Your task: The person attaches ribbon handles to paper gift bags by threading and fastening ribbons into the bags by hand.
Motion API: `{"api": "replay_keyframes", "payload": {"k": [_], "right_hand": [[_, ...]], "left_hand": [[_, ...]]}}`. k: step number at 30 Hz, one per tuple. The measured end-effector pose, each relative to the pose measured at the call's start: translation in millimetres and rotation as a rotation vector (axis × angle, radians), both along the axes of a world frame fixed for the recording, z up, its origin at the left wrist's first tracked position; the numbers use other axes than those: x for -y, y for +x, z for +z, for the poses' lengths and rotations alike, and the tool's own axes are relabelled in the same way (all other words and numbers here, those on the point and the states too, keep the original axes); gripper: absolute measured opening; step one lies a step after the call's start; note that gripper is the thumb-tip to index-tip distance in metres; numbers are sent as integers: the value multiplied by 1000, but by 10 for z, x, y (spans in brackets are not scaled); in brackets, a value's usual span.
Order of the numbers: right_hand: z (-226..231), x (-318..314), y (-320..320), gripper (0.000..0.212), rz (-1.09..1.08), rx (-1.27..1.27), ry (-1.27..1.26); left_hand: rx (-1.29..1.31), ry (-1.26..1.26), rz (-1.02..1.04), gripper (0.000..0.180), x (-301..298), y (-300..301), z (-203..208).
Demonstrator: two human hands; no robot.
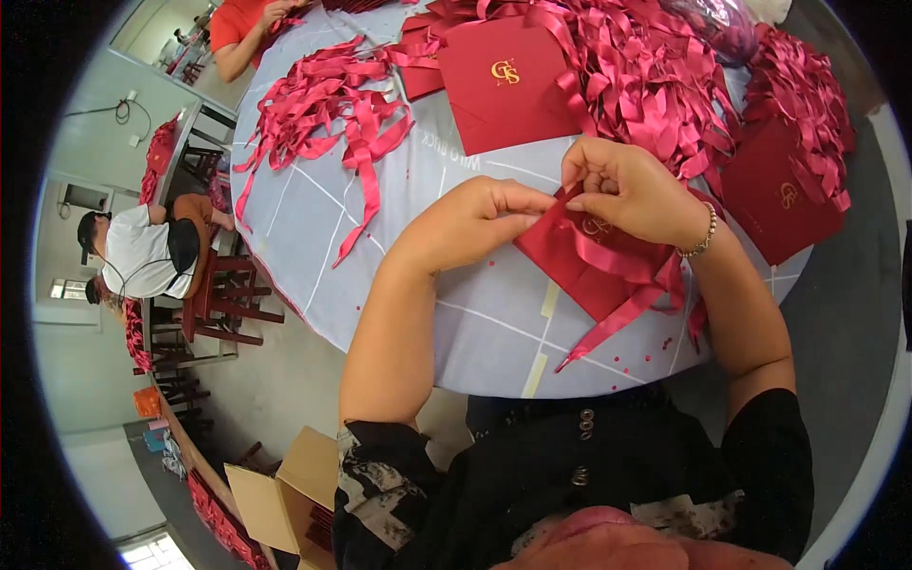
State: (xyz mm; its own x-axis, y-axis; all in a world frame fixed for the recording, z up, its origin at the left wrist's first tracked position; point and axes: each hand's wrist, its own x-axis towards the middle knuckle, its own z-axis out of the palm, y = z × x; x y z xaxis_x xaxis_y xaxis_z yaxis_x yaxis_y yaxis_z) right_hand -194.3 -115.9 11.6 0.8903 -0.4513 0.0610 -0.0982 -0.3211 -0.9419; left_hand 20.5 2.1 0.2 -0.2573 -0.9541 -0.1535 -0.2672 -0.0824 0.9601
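Observation:
A flat red paper gift bag [568, 264] with a gold print lies tilted on the table's near side, under my two hands. My left hand [483, 223] is closed, thumb and fingers pinching the bag's upper left edge. Close beside it, my right hand [641, 198] is curled at the same edge, its thumb and fingertips pinching a bit of red ribbon. The pinched tip is partly hidden by the fingers. A loose pink-red satin ribbon [613, 332] drapes across the bag and hangs past its lower edge.
Beyond my hands lie another red bag [508, 90] and a large ribbon heap [651, 81]. Loose ribbons [318, 114] spread at the left. More bags [774, 195] sit at the right. Across the table is a person in orange [237, 38]. A cardboard box [275, 499] stands lower left.

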Motion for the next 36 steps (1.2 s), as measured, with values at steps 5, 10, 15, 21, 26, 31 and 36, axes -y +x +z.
{"api": "replay_keyframes", "payload": {"k": [5,10,15,21,26,31,36], "right_hand": [[-27,-15,-22,19,84,4,-31],[-32,79,-9,23,193,63,93],[7,111,-74,24,296,10,-28],[123,133,-137,26,152,1,7],[60,-31,-4,15,66,-158,-176],[-80,-211,95,22,70,-86,-221],[-172,-328,111,27,54,-40,-470]], "left_hand": [[201,-118,-77,19,-1,-18,53],[437,-439,-115,10,-25,-20,148],[587,-604,-126,9,-43,38,168],[726,-389,192,13,-137,305,99],[1080,-525,441,20,-164,346,76],[505,-599,567,21,-19,-21,20],[317,-105,348,20,98,-273,-77]]}}
